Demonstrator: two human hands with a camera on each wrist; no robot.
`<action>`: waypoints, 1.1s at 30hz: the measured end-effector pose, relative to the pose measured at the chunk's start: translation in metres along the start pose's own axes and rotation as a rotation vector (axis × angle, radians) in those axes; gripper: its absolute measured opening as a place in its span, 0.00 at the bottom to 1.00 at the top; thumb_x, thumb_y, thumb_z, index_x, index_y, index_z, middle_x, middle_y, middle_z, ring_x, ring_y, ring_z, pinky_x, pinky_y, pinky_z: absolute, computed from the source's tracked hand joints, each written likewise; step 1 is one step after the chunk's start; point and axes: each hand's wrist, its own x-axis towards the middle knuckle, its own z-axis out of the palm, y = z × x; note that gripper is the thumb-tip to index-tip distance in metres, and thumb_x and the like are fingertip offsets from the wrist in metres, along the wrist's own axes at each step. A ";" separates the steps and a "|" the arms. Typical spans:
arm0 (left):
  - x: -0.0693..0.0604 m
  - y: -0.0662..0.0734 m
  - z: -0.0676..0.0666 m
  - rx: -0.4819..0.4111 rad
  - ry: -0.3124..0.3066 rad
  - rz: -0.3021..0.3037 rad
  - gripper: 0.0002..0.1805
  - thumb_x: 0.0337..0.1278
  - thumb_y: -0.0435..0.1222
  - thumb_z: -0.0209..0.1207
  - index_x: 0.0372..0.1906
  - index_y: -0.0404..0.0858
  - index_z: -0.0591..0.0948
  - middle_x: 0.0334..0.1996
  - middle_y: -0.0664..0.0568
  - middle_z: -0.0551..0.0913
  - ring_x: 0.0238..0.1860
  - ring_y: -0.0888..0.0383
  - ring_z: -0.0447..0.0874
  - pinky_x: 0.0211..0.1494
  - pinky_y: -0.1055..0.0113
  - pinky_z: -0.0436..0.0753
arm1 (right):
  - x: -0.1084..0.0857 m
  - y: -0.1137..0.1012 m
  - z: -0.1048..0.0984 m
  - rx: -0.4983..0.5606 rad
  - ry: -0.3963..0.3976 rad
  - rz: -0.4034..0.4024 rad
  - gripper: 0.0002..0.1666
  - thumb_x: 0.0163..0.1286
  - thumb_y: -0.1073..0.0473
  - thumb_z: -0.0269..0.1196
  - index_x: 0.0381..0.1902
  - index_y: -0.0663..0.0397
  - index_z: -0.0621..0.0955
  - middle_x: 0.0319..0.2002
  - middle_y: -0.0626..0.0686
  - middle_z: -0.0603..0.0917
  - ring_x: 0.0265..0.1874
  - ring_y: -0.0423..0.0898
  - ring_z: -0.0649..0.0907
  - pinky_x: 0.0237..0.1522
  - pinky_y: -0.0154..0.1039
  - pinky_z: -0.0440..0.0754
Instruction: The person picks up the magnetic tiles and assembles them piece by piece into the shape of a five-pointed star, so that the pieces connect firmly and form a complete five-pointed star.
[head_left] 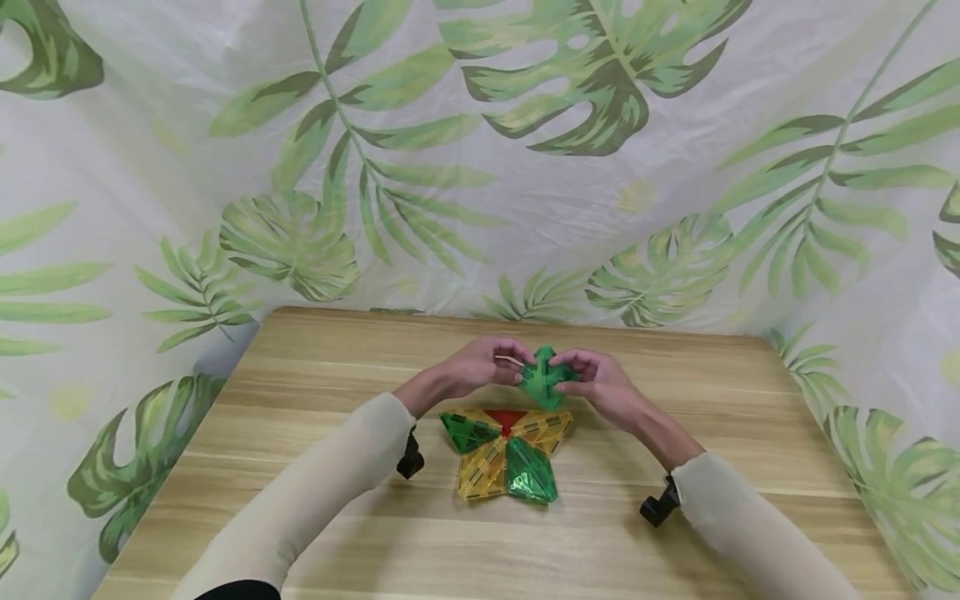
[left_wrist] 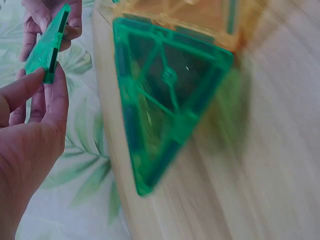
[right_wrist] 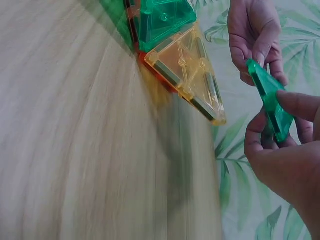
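Note:
Above the table, my left hand (head_left: pixel 480 367) and my right hand (head_left: pixel 603 385) pinch a translucent green magnetic tile (head_left: pixel 546 385) between them, one from each side. In the left wrist view, my left thumb and fingers grip one end of this green tile (left_wrist: pixel 49 50). My right thumb lies on the tile's face (right_wrist: pixel 274 102) in the right wrist view, with the fingers behind it. Just nearer than the hands sits a star-like build of magnetic tiles, with a red tile (head_left: pixel 504 417), orange tiles (head_left: pixel 482 472) and green triangular tiles (head_left: pixel 531 473).
The wood-grain table (head_left: pixel 337 508) carries the star-like build near its middle. A leaf-patterned cloth (head_left: pixel 525 208) hangs behind the table's far edge and at both sides. Black wrist devices (head_left: pixel 660 502) sit under both forearms.

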 end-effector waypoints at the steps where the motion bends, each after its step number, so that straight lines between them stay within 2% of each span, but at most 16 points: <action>1: -0.002 -0.002 -0.003 0.002 0.002 0.002 0.18 0.66 0.18 0.61 0.58 0.31 0.82 0.59 0.42 0.82 0.63 0.45 0.82 0.63 0.57 0.85 | 0.003 0.001 0.002 0.002 -0.009 -0.001 0.24 0.68 0.70 0.71 0.60 0.68 0.80 0.58 0.63 0.84 0.51 0.47 0.87 0.51 0.36 0.87; 7: -0.009 -0.015 -0.016 -0.013 0.015 0.002 0.19 0.64 0.17 0.60 0.57 0.31 0.83 0.58 0.42 0.82 0.64 0.43 0.82 0.65 0.55 0.84 | 0.018 0.005 0.014 0.061 -0.077 0.005 0.22 0.66 0.75 0.70 0.57 0.72 0.78 0.60 0.64 0.81 0.52 0.48 0.87 0.50 0.38 0.89; 12: -0.013 -0.027 -0.022 -0.048 0.031 -0.037 0.19 0.62 0.16 0.59 0.56 0.31 0.83 0.56 0.42 0.82 0.60 0.46 0.83 0.64 0.56 0.84 | 0.027 0.010 0.022 0.090 -0.122 0.023 0.22 0.64 0.80 0.68 0.55 0.74 0.77 0.58 0.61 0.81 0.50 0.47 0.88 0.48 0.37 0.89; 17: -0.018 -0.037 -0.024 -0.096 0.034 -0.070 0.17 0.64 0.17 0.59 0.54 0.30 0.82 0.53 0.43 0.82 0.51 0.51 0.84 0.57 0.61 0.87 | 0.032 0.016 0.026 -0.002 -0.144 0.034 0.21 0.64 0.75 0.71 0.54 0.68 0.80 0.51 0.58 0.85 0.47 0.47 0.87 0.47 0.37 0.88; 23: -0.023 -0.045 -0.027 -0.135 0.027 -0.099 0.15 0.67 0.18 0.59 0.55 0.30 0.81 0.53 0.42 0.84 0.49 0.53 0.86 0.53 0.64 0.87 | 0.036 0.021 0.030 -0.124 -0.152 0.008 0.19 0.64 0.69 0.75 0.53 0.60 0.83 0.48 0.57 0.85 0.46 0.51 0.84 0.44 0.38 0.86; 28: -0.025 -0.053 -0.031 -0.129 0.043 -0.110 0.15 0.68 0.19 0.58 0.57 0.30 0.81 0.53 0.43 0.82 0.47 0.55 0.84 0.49 0.66 0.86 | 0.041 0.021 0.037 -0.195 -0.159 -0.037 0.17 0.66 0.70 0.74 0.51 0.62 0.83 0.47 0.57 0.86 0.44 0.49 0.84 0.43 0.37 0.84; 33: -0.025 -0.057 -0.032 -0.157 0.054 -0.129 0.17 0.66 0.17 0.58 0.57 0.29 0.80 0.52 0.43 0.81 0.45 0.55 0.83 0.48 0.67 0.86 | 0.043 0.021 0.040 -0.220 -0.167 -0.047 0.17 0.66 0.72 0.73 0.51 0.65 0.83 0.47 0.60 0.86 0.44 0.48 0.84 0.46 0.35 0.83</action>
